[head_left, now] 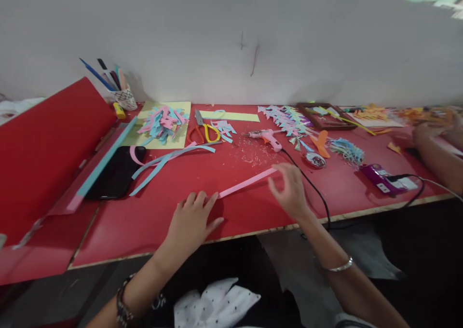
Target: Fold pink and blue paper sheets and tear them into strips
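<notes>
A straight pink paper strip (248,182) lies slantwise on the red tabletop between my two hands. At its left end, my left hand (191,219) rests palm down, index fingertip touching the paper and thumb spread away. My right hand (290,190) is at the upper right end, fingertips touching the strip and thumb apart, slightly blurred. Beyond lie curled blue and pink strips (159,166), scissors with red and yellow handles (204,132), and a small heap of cut paper pieces (223,129). A pink glue gun (265,136) lies above my right hand, its black cord running past my wrist.
Cut pieces (164,124) cover a yellow sheet. Left are a black phone (114,173), red board (50,159) and pen cup (125,98). Fringed paper (284,119), a brown tray (325,117) and purple power strip (383,178) lie right, near another person's hands (432,132).
</notes>
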`<state>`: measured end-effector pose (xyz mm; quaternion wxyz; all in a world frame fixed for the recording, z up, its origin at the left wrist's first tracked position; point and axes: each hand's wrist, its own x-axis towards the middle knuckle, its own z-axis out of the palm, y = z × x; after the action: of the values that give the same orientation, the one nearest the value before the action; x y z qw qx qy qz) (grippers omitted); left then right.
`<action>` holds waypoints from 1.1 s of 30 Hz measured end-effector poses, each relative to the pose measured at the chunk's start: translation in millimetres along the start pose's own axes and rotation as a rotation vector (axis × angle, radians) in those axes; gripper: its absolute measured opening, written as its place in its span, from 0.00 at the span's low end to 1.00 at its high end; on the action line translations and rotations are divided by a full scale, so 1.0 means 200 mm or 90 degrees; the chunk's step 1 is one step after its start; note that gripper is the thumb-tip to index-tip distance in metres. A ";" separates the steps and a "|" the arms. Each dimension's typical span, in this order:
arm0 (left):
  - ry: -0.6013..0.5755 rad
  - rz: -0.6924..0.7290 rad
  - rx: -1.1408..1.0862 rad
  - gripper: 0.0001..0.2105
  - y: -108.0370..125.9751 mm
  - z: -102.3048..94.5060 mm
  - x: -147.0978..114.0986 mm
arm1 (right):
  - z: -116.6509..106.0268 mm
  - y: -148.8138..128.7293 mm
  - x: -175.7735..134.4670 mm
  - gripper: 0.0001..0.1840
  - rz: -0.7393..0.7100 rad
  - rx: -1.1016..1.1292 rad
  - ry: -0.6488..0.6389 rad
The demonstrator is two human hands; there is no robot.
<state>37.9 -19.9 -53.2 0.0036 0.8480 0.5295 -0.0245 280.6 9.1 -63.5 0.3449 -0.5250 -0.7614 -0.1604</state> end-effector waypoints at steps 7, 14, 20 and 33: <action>0.020 0.107 -0.057 0.07 -0.10 0.00 0.13 | 0.13 -0.17 0.11 0.09 -0.217 0.086 -0.390; 0.005 0.110 -0.078 0.11 -0.17 -0.04 0.20 | 0.16 -0.21 0.22 0.09 -0.249 0.055 -0.425; -0.006 0.131 -0.209 0.12 -0.26 -0.09 0.31 | 0.16 -0.18 0.38 0.11 -0.178 0.103 -0.512; -0.133 0.133 -0.520 0.12 -0.36 -0.06 0.44 | 0.25 -0.19 0.50 0.12 -0.023 0.430 -0.727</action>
<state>11.3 90.8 -43.1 0.3947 0.8189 0.4042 0.1014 207.2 92.2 -25.4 0.0300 -0.3778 -0.8416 0.3849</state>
